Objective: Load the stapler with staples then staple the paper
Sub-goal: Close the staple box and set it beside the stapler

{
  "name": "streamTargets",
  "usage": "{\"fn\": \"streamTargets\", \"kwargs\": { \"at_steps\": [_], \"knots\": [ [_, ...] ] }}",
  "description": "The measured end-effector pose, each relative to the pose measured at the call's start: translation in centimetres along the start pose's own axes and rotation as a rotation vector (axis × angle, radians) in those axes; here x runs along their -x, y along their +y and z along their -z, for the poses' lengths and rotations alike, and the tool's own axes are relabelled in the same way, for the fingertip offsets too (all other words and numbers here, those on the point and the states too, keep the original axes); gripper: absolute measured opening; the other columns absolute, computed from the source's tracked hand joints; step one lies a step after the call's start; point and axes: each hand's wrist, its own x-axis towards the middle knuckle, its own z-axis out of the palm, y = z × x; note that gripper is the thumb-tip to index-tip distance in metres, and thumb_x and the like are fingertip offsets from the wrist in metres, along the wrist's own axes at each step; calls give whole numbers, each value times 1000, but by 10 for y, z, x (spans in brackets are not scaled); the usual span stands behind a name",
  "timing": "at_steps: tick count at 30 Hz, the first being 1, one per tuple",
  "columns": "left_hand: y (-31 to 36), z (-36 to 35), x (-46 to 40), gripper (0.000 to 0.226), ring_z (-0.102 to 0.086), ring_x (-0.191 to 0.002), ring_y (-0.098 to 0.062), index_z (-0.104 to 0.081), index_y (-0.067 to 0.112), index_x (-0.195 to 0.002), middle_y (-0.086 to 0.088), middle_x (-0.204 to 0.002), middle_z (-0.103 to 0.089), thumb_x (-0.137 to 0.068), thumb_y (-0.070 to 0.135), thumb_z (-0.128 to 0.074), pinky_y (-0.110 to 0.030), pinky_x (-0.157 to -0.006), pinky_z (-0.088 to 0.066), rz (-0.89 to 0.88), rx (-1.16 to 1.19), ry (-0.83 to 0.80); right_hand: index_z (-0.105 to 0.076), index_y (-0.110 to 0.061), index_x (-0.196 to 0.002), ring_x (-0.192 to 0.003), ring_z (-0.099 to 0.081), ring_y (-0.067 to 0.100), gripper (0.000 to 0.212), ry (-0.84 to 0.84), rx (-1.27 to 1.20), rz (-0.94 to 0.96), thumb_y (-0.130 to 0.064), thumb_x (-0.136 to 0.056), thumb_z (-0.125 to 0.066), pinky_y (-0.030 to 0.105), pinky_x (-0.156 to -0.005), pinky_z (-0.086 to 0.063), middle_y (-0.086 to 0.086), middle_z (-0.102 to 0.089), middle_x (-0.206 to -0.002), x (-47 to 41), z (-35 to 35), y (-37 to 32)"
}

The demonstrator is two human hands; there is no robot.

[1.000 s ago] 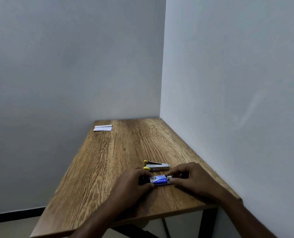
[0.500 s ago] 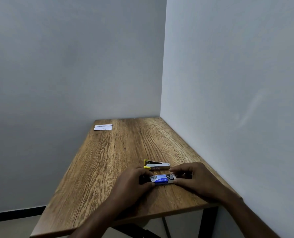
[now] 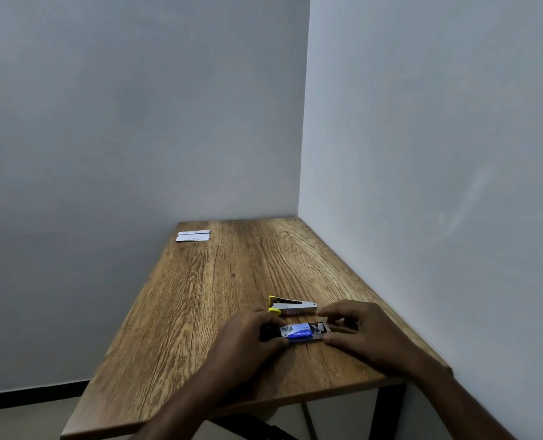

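A small blue and white staple box (image 3: 299,333) lies near the table's front edge, its inner tray slid partly out to the right, showing grey inside. My left hand (image 3: 248,341) pinches the box's left end. My right hand (image 3: 356,331) grips the tray end on the right between thumb and fingers. Just behind the box, a silver stapler with yellow ends (image 3: 291,307) lies flat on the wood, untouched. Two white paper strips (image 3: 193,236) rest at the far left corner of the table.
The wooden table (image 3: 219,290) fits into a corner, with grey walls behind and along its right edge. Its left edge and front edge drop off to the floor. Black metal legs show beneath the front.
The box's inner tray has slid farther out to the right under my right hand. My left hand keeps the sleeve in place. The stapler and paper have stayed put.
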Motion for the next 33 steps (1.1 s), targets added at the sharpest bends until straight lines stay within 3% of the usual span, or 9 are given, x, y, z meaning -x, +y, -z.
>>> {"fn": "streamTargets", "kwargs": {
  "at_steps": [7,12,18,21,25,28,33],
  "knots": [
    [-3,-1,0,34,-57,-99,3,-69,36,-117,20,-111,-63,-85,46,-70,-26,-87,-53,2,-7,-10,-73,-54,-96,-98,-64,-11,31,21,-33,-20,-34,-76,-84,8,-77,-47,-34,-71,-99,-2,-2,0],
    [-1,-1,0,34,-57,-96,5,-69,35,-117,20,-109,-63,-85,46,-70,-23,-85,-53,7,-2,-11,-70,-52,-112,-104,-63,-12,45,1,-74,6,-30,-75,-83,3,-76,-48,-41,-66,-108,-5,-5,-5],
    [0,-1,0,31,-56,-93,6,-69,36,-116,23,-106,-61,-85,44,-71,-13,-76,-45,5,4,-6,-70,-49,-114,-102,-64,-11,45,-18,-52,26,-27,-76,-82,4,-78,-49,-33,-70,-105,-11,-12,-10],
    [0,-1,0,31,-56,-96,5,-70,35,-115,22,-108,-62,-85,44,-71,-19,-82,-49,1,-4,-5,-72,-46,-110,-104,-61,-14,38,-24,-13,24,-28,-78,-82,3,-77,-46,-39,-68,-98,-12,-12,-9],
    [1,0,0,31,-57,-98,3,-72,34,-113,20,-109,-64,-84,44,-72,-28,-87,-52,10,-1,2,-74,-41,-111,-106,-61,-12,36,-24,7,25,-31,-78,-82,9,-81,-48,-31,-71,-103,-10,-13,-8],
    [1,0,1,31,-58,-98,3,-71,34,-114,20,-110,-64,-84,44,-72,-27,-86,-53,8,6,-3,-72,-38,-117,-106,-61,-12,41,-28,-9,17,-27,-79,-82,10,-83,-49,-22,-72,-111,-11,-13,-9],
    [0,0,1,31,-56,-98,4,-70,36,-115,21,-110,-62,-85,44,-71,-21,-85,-51,8,4,-5,-74,-39,-113,-104,-62,-10,35,-15,-44,3,-33,-80,-81,12,-81,-51,-24,-72,-110,-7,-11,-6]
  ]
}}
